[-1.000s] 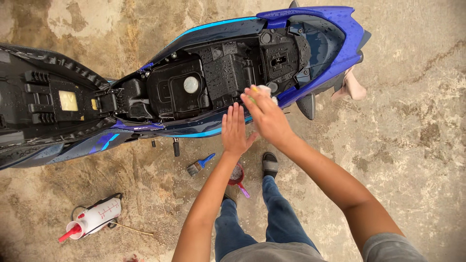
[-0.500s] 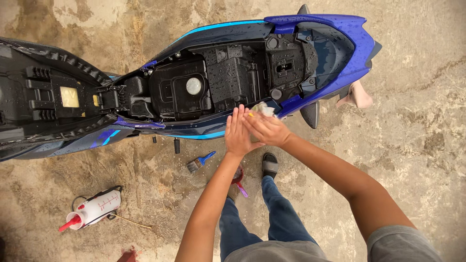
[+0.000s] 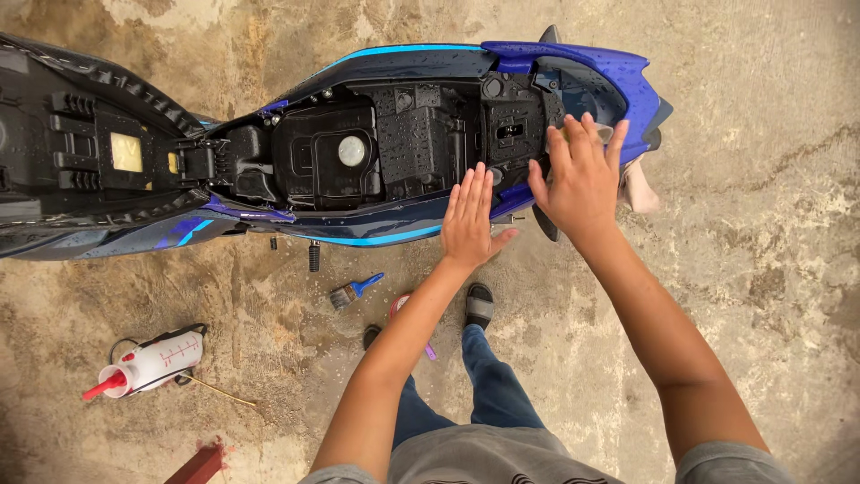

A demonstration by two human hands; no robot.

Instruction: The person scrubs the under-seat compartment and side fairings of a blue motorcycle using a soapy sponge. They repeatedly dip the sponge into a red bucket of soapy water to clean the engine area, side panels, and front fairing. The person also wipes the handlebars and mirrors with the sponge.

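**Both hands flat on the wet scooter**

We look down at a blue and black scooter (image 3: 394, 148) standing on a concrete floor (image 3: 761, 269), its seat (image 3: 81, 152) lifted and the black underseat compartment (image 3: 421, 143) beaded with water. Our left hand (image 3: 469, 218) lies flat, fingers straight and together, palm down against the scooter's near side panel. Our right hand (image 3: 580, 175) is spread wide open, fingers fanned, pressing on the blue tail section; a pale cloth (image 3: 638, 184) shows at its far edge, though we cannot tell whether the hand grips it. On the floor near our feet lie a blue-handled brush (image 3: 354, 290) and, well apart to the left, a white squeeze bottle with a red nozzle (image 3: 148, 363).
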